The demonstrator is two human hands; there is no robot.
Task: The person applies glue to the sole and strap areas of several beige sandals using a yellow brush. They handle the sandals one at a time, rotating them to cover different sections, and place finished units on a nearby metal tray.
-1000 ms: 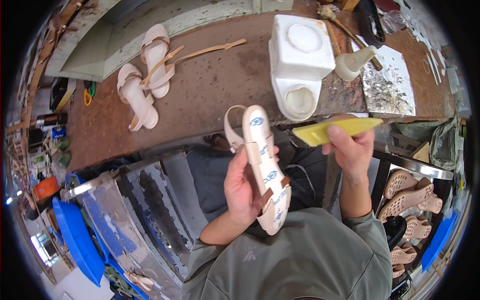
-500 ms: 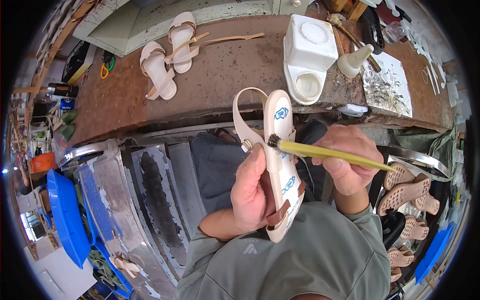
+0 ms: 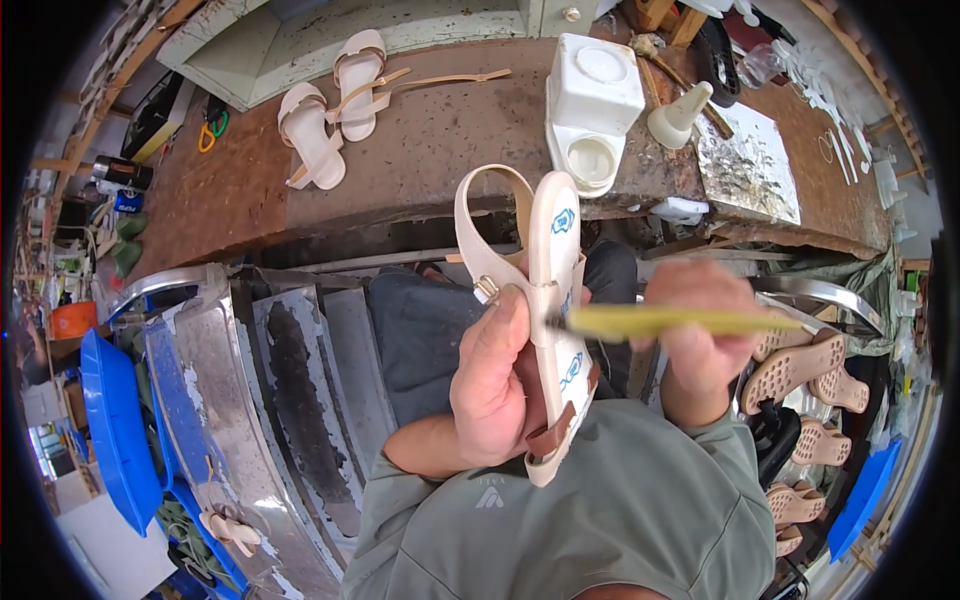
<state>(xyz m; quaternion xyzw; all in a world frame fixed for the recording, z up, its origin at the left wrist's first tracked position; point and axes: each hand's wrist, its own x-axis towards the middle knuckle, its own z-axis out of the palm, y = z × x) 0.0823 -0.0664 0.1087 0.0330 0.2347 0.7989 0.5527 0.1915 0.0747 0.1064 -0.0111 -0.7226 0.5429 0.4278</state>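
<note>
Sandal, pale beige, stands nearly upright in front of the grey-green shirt, one rounded end uppermost. Its white footbed bears blue printed marks; a broad strap with a small metal buckle loops out at upper left, and a brown strap piece crosses near the lower end. The left grip grasps the sandal from its left side, thumb laid upward along the edge, fingers curled behind, forearm angled inward. The right grip, blurred, is closed on a yellow-handled brush, fingers bent and forearm almost vertical. The handle lies roughly level, its dark bristles at the sandal's mid-length; blur hides the exact contact. Beyond, on the table, a pair of sandals rests at the left, thin straps trailing. Farther right stand a white container and, near it, a cone-tipped bottle, with a stained sheet lying beyond. Pitted beige soles fill the right side; a blue tray occupies the far left.
</note>
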